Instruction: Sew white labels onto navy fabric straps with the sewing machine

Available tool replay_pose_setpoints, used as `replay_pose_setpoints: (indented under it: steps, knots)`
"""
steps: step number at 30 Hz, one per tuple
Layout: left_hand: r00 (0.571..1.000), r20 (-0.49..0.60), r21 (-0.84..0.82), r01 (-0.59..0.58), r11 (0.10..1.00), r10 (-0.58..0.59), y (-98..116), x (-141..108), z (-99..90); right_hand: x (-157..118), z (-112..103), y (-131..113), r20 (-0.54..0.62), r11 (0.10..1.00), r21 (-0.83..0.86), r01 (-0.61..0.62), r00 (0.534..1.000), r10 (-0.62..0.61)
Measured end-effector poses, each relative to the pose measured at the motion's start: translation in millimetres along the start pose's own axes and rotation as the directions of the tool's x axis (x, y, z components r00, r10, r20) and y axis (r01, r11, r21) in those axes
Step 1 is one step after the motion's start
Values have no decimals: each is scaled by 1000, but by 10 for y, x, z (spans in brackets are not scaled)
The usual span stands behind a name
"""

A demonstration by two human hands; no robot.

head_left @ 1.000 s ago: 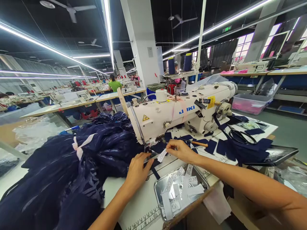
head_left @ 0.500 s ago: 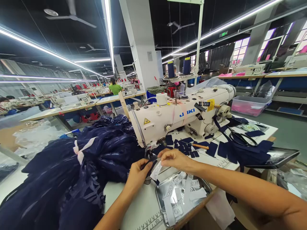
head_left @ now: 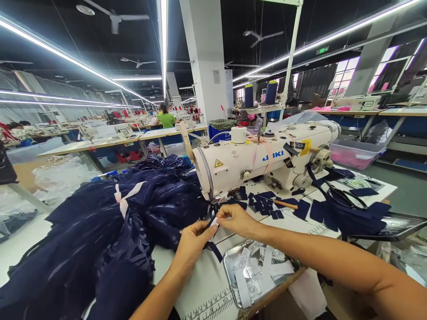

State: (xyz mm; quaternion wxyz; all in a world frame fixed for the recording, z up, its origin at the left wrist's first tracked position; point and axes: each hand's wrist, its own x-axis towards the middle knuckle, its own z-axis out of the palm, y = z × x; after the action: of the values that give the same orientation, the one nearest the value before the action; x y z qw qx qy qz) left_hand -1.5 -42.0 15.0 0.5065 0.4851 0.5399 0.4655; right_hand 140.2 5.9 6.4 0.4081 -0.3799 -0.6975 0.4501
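My left hand (head_left: 195, 240) is closed in a pinch on a navy fabric strip (head_left: 216, 252), whose end hangs out below the fingers. A white label (head_left: 214, 222), mostly covered by fingers, lies against the strip. Its right side is pinched by my right hand (head_left: 237, 220). Both hands are just in front of the needle area of a white sewing machine (head_left: 240, 166). Below my right wrist, a metal tray (head_left: 230, 284) holds several printed white labels (head_left: 245, 289).
A large navy garment pile (head_left: 83, 231) covers the left side. Behind my right arm lie navy fabric pieces (head_left: 263, 204), a wooden-handled tool (head_left: 285, 204) and black-handled scissors (head_left: 347, 198). A person in green (head_left: 166, 119) sits farther back.
The white label has moved from hanging visibly between my hands to lying against the navy strip, largely under my fingers. The whole view has shifted, with things appearing farther right.
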Motion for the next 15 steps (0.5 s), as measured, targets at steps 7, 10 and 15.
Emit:
replay_pose_setpoints:
  steps: [7, 10, 15]
  knots:
    - [998, -34, -29, 49, 998, -50, -95, 1, -12, -6, 49, 13, 47, 999, 36, -24, 999, 22]
    - [997, -10, -36, 81, 996, -81, -83, 0, -33, -9, 41, -2, 65, 996, 80, -32, 998, 27]
    - [994, 23, -54, 109, 993, -108, -23, -14, -33, 3, -19, -4, 101, 972, 205, -113, 990, 94]
